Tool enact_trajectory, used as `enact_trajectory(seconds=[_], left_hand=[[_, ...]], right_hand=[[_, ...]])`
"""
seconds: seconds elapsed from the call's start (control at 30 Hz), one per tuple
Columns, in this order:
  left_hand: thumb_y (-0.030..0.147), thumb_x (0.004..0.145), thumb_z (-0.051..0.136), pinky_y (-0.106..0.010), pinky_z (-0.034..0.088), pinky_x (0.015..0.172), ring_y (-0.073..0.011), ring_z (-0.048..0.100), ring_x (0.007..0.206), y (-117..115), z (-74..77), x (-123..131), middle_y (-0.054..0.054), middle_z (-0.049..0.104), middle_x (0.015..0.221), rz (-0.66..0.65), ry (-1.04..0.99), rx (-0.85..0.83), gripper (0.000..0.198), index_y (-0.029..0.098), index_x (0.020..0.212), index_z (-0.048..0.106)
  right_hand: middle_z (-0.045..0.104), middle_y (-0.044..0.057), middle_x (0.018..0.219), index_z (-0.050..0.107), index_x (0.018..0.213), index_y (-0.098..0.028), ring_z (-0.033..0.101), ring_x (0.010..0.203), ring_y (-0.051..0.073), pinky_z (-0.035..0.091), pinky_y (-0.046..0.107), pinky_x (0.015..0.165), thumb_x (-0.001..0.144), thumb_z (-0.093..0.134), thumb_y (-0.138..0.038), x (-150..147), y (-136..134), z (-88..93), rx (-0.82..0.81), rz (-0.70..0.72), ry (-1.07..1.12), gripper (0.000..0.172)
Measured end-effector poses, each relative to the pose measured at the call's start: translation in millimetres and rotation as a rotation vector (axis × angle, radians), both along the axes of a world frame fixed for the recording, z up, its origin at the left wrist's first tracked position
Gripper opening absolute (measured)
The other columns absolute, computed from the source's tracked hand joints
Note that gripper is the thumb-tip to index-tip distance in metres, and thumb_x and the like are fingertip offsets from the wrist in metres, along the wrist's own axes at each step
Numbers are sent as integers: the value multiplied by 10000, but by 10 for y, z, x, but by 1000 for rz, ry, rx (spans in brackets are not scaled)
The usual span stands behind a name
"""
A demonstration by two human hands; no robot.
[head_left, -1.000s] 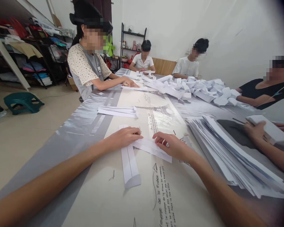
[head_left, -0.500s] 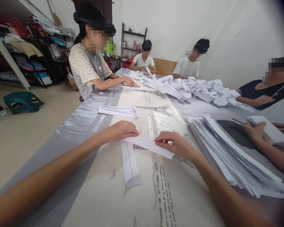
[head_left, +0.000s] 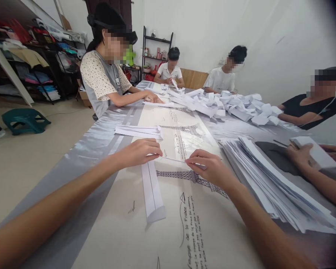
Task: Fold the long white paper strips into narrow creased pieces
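Observation:
Between my two hands a white paper strip [head_left: 173, 159] is held up off the table, turned so that only its thin edge shows. My left hand [head_left: 141, 151] pinches its left end between thumb and fingers. At the other end, my right hand [head_left: 205, 162] pinches it the same way. Just below my left hand lies a folded white paper piece [head_left: 153, 194] with a crease down its length and a flap at its near end. Farther off, another folded paper piece [head_left: 140, 130] lies crosswise.
A printed table runner [head_left: 123, 231] covers the table's middle. To the right is a stack of white paper sheets [head_left: 268, 183], with a co-worker's hand [head_left: 299, 155] holding a white paper box [head_left: 315, 153] beyond it. A heap of folded paper [head_left: 229, 104] lies farther back. Several people sit or stand around.
The strip has tilted from showing its broad face to showing only its edge. Both my hands have risen slightly, still pinching it. The folded piece below stays in place.

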State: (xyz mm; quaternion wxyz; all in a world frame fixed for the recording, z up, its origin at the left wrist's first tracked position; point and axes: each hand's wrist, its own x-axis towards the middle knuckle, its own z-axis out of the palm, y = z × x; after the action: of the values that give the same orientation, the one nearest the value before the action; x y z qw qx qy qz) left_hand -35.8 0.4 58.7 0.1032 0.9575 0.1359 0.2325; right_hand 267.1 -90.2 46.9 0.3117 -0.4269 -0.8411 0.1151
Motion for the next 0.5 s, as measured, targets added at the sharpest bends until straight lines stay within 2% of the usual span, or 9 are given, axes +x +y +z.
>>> enact_trajectory(seconds=[0.07, 0.13, 0.2, 0.3, 0.37, 0.43, 0.5], left_hand=[[176, 1017, 504, -294, 471, 803, -193, 644, 919, -35, -52, 22, -62, 728, 928, 16, 24, 128, 218, 177, 972, 717], [170, 1018, 481, -287, 458, 780, -189, 633, 893, -78, -128, 41, -66, 711, 920, -4, 61, 156, 229, 169, 946, 699], [193, 1014, 504, -262, 447, 751, -166, 623, 841, -116, -209, 47, -54, 688, 906, -36, 93, 59, 205, 171, 925, 688], [293, 983, 613, -227, 435, 698, -120, 585, 728, -135, -305, 32, -23, 656, 884, -32, 102, -179, 159, 181, 912, 702], [333, 975, 636, -220, 436, 686, -108, 579, 711, -126, -353, 17, -21, 653, 916, -27, 81, -293, 173, 191, 990, 732], [329, 999, 600, -224, 444, 705, -107, 597, 736, -115, -394, 7, -32, 653, 967, -35, 63, -324, 212, 211, 1099, 745], [327, 1022, 561, -234, 444, 720, -108, 606, 744, -115, -427, 5, -37, 646, 996, -39, 58, -273, 244, 243, 1147, 753]], right_hand=[[692, 84, 934, 775, 973, -220, 636, 786, 175, 534, 329, 663, 1003, 543, -224, -17, -13, -28, 114, 38, -90, 234], [686, 80, 922, 770, 935, -214, 628, 771, 174, 520, 324, 646, 1002, 533, -198, -30, -19, -56, 127, 68, -190, 246], [685, 70, 918, 765, 902, -210, 622, 743, 166, 506, 311, 626, 978, 566, -177, -40, -23, -76, 60, 95, -251, 215], [692, 55, 956, 760, 918, -218, 620, 714, 146, 502, 288, 617, 942, 622, -170, -59, -28, -86, -116, 127, -237, 148], [695, 52, 970, 760, 948, -226, 622, 713, 142, 507, 285, 621, 945, 638, -200, -80, -28, -97, -223, 135, -200, 125], [693, 50, 941, 767, 961, -231, 619, 709, 146, 511, 297, 638, 954, 646, -247, -108, -20, -130, -270, 126, -167, 122], [682, 45, 918, 773, 1040, -248, 610, 706, 148, 508, 314, 665, 970, 637, -279, -138, -7, -188, -264, 102, -148, 156]])
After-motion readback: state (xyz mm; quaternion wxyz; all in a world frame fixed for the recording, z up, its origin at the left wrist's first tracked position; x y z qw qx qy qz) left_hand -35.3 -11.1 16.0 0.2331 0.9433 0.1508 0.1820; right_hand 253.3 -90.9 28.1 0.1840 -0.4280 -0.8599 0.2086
